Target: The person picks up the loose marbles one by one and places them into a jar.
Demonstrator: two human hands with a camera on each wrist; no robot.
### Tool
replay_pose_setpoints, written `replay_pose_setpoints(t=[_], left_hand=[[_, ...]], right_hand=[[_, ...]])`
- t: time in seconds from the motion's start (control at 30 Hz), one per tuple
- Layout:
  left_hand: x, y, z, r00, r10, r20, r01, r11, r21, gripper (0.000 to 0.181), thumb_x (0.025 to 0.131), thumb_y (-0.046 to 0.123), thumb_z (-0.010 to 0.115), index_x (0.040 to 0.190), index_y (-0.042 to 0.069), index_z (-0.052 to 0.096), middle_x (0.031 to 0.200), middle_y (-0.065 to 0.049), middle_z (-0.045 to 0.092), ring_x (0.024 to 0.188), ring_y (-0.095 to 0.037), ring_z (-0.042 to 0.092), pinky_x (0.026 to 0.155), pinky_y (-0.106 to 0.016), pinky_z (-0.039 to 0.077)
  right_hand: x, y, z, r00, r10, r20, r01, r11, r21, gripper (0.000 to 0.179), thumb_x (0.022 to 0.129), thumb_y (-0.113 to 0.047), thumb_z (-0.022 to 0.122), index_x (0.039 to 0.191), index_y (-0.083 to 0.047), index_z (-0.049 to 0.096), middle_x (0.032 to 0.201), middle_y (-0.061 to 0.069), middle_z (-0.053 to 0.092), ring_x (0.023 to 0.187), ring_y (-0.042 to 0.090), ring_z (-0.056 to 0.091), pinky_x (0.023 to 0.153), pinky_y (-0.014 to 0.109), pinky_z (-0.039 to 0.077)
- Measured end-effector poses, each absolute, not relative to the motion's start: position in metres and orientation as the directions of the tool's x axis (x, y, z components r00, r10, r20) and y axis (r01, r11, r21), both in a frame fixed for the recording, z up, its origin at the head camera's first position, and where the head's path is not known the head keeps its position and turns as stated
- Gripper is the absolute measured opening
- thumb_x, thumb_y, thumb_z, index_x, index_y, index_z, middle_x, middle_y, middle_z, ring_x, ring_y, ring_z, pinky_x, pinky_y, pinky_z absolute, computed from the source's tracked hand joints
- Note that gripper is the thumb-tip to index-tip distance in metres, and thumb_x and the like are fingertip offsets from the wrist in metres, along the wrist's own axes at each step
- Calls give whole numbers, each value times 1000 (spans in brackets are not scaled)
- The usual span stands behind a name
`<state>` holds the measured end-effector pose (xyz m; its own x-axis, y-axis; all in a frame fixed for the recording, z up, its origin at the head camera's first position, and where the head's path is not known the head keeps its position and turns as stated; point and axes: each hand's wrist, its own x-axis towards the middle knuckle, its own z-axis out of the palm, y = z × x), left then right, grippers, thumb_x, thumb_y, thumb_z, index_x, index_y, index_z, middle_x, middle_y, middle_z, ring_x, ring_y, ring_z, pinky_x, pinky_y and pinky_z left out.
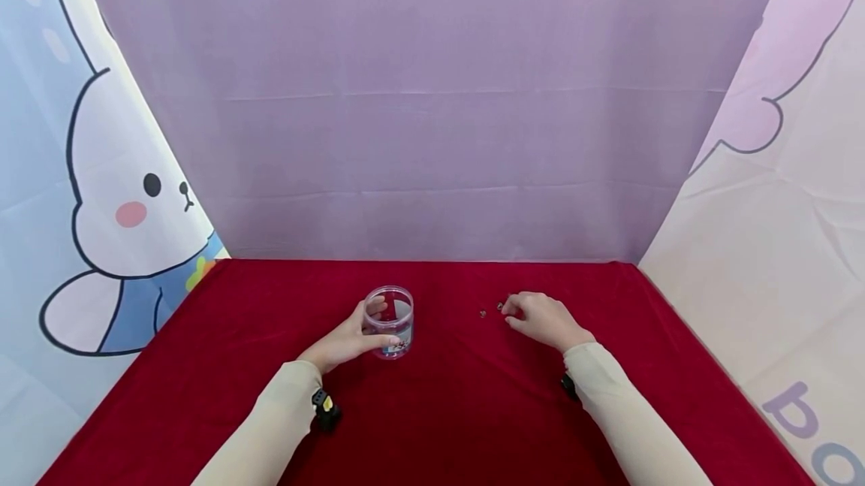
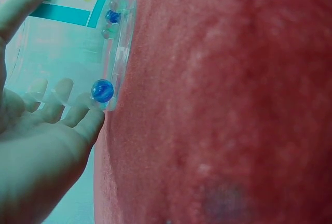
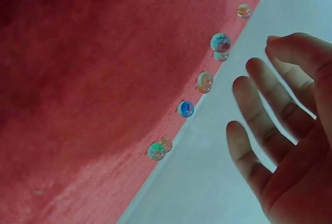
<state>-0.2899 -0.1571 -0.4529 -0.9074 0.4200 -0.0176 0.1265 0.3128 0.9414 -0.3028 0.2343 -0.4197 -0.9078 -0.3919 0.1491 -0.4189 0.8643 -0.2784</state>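
A clear plastic jar (image 1: 390, 324), without a lid, stands upright on the red cloth. My left hand (image 1: 351, 332) grips it from the left side, thumb across the label and fingers behind. Through the jar wall in the left wrist view, a blue marble (image 2: 102, 90) and a few smaller-looking ones lie at the bottom. My right hand (image 1: 544, 318) hovers at the right, fingers loosely bent, with nothing visible in them. In the right wrist view several glass marbles lie on the cloth beyond the fingers, among them a blue one (image 3: 185, 109) and a green-tinted one (image 3: 156, 151).
Red cloth (image 1: 439, 411) covers the table. A lilac curtain (image 1: 419, 110) hangs behind its far edge, and printed sheets close off the left and right sides. Black wrist cameras (image 1: 326, 409) are strapped to both wrists.
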Motion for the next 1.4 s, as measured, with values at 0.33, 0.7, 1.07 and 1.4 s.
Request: replay_pose_setpoints(t=[0.33,0.7,1.07,1.4], left_hand=[[-288,-157,-453,-910,414,-23,119,314,942,93,87,32,80,156,12,20,159,-8,28,141,-32,32,108,-53,39],[-289,-158,-453,-907,420,-19,126,314,941,93,87,33,79,156,12,20,159,-8,27,142,-33,29,108,-54,39],[-289,-158,-453,-911,411,-18,124,316,940,92,87,32,79,155,12,21,158,-7,29,141,-32,31,108,-53,39],[-289,-159,-453,-910,413,-21,120,312,942,93,87,33,79,156,11,20,159,-8,28,141,-33,31,108,-53,38]], right_hand=[[-304,238,-423,-928,-354,117,-373,893,-251,13,90,-18,76,102,-17,73,98,-7,67,90,14,62,74,37,53],[-306,234,-426,-943,-326,69,-333,910,-249,14,89,-20,77,102,-18,73,96,-6,67,89,13,61,75,39,53],[-308,230,-428,-946,-323,36,-321,914,-246,14,89,-19,77,102,-18,72,96,-5,67,88,13,61,76,39,53],[-309,229,-430,-947,-320,14,-315,920,-235,13,90,-19,76,102,-18,73,94,-6,66,86,11,59,76,39,53]])
